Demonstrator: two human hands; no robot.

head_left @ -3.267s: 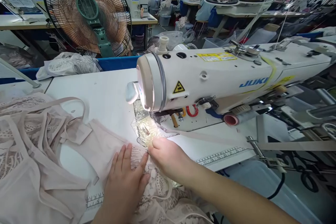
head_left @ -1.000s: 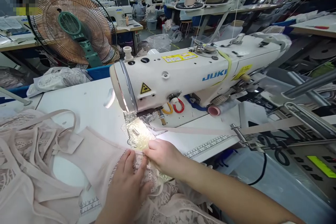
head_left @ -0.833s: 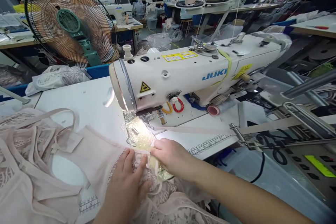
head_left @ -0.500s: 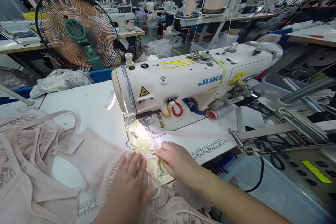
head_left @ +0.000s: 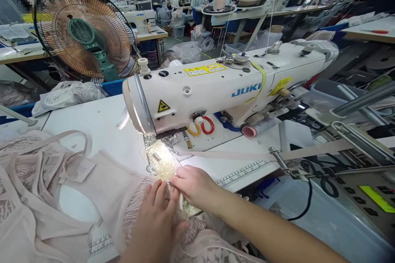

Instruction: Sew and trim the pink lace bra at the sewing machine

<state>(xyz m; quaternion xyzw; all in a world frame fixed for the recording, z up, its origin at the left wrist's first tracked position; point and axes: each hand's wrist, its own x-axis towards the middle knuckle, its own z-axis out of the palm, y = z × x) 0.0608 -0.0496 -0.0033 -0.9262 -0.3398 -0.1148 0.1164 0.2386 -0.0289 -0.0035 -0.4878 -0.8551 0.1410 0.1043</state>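
at the view's 8 o'clock, heaped beige garments [head_left: 40,213] on the white tabletop [head_left: 101,123]. at 7, a beige lace garment [head_left: 132,201]; left hand [head_left: 159,215] palm down on it, fingers extended, slightly apart. at 6, right hand [head_left: 196,185], fingers pinched together on garment's far edge. sewing machine [head_left: 197,94] lies at 12 from right hand. at view's 4, beige strip [head_left: 240,155] reaches a metal guide [head_left: 278,159].
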